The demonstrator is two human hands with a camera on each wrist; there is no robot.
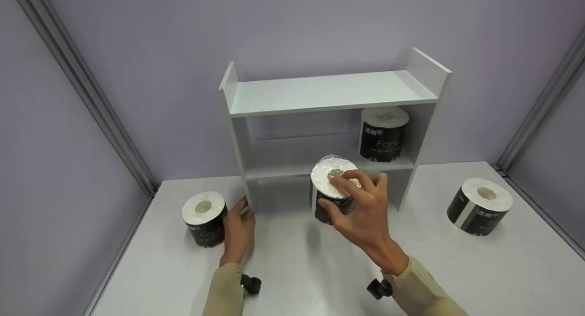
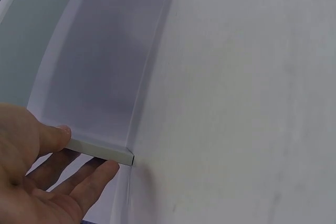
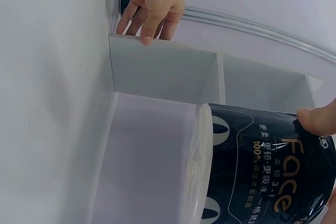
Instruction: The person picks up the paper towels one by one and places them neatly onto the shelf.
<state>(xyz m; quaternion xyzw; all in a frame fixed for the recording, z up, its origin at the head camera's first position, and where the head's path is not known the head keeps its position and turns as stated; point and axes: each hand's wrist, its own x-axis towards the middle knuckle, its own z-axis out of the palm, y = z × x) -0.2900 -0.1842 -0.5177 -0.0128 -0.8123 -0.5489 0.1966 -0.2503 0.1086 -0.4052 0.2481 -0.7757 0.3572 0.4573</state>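
Observation:
My right hand (image 1: 365, 211) grips a toilet paper roll (image 1: 323, 181) in a black and white wrapper, held up in front of the shelf's lower opening. In the right wrist view the roll (image 3: 262, 166) shows its dark "Face" label, with the thumb on its side. My left hand (image 1: 238, 229) pinches the lower front edge of the white shelf's left side panel (image 1: 235, 151). The left wrist view shows the thumb and fingers on either side of that panel (image 2: 102, 150). Just left of this hand, another roll (image 1: 205, 231) stands upright on the table.
One more roll (image 1: 383, 135) stands on the middle shelf board at its right end. Another roll (image 1: 480, 208) stands on the white table (image 1: 283, 279) at the right. The top board (image 1: 329, 92) has raised side panels. Grey walls (image 1: 137, 55) enclose the table.

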